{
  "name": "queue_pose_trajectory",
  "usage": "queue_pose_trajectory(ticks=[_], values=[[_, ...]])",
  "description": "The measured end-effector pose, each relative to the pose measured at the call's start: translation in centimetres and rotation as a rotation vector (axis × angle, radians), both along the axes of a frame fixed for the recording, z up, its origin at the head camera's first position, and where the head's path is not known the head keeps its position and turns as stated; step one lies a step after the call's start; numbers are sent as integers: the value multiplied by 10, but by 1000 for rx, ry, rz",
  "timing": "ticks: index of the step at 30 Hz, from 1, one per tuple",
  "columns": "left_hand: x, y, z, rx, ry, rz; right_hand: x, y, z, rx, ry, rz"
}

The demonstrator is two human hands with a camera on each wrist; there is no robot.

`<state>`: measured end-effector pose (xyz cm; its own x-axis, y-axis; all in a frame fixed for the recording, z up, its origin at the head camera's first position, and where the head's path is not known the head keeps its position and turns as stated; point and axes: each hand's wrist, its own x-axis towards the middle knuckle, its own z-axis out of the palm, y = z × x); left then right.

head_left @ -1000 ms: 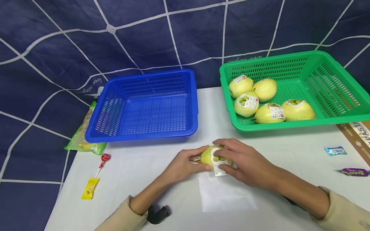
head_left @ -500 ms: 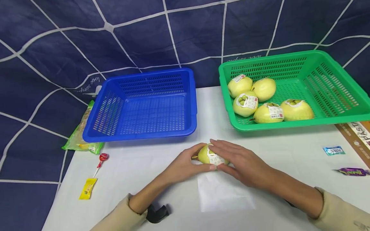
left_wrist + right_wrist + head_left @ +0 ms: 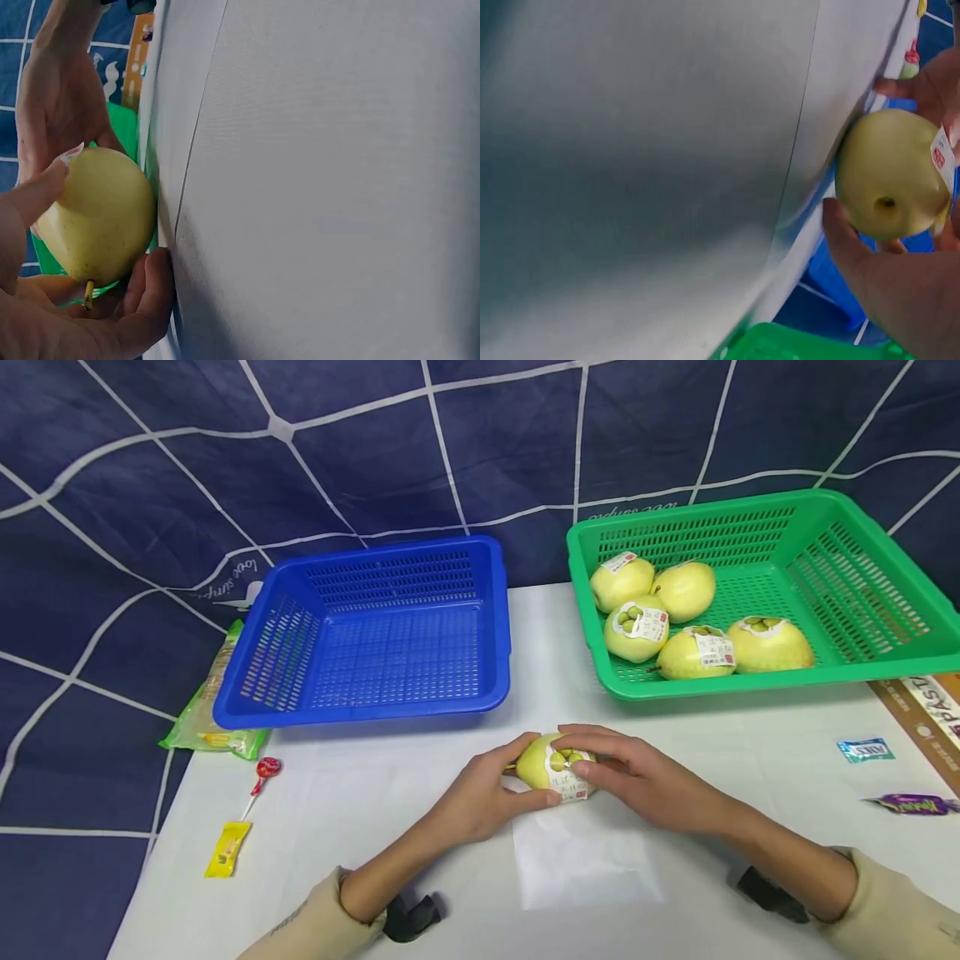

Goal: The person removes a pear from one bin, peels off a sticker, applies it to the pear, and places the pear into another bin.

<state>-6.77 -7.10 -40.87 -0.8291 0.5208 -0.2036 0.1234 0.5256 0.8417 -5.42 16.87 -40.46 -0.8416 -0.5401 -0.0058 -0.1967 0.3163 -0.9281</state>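
A yellow-green pear (image 3: pixel 532 765) lies on its side between both hands, its stem end toward the left hand (image 3: pixel 480 795). Thumb and fingers of that hand grip the stem end from the left. The right hand (image 3: pixel 660 781) holds the pear's other end, its thumb and index finger bent over the white label (image 3: pixel 568 787), which carries a fruit picture and handwriting. From the left wrist, the pear (image 3: pixel 105 217) shows its stem between the palm and fingers. In the right wrist view, the pear's blossom end (image 3: pixel 886 203) faces the camera and the label's edge curves round one side.
A blue basket (image 3: pixel 360 720) stands at the back left. At the back right, a green basket (image 3: pixel 750 687) holds several labelled pears (image 3: pixel 772 647). A white sheet (image 3: pixel 588 864) lies before the hands. Lollipop (image 3: pixel 267 768), yellow packet (image 3: pixel 228 850), blue packet (image 3: pixel 866 751) and purple sweet (image 3: pixel 918 806) lie at the sides.
The right hand's fingers first spread over the label, then covered more of the pear; now they have drawn back right, with thumb and index finger on the label. The left hand keeps its grip.
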Motion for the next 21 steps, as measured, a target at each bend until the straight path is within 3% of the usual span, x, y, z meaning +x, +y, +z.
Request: queue_pose_trajectory(ticks=[8, 10, 15, 21], values=[[-1, 6, 4, -121, 20, -3, -4, -3, -1, -176, -181, -51], [-1, 7, 5, -114, 34, -10, -4, -2, -1, -169, -203, -57], [0, 10, 6, -72, 53, -31, -5, 4, 2, -95, -162, -61], [4, 10, 4, -88, 58, -18, -8, 7, 5, -106, -202, -84]])
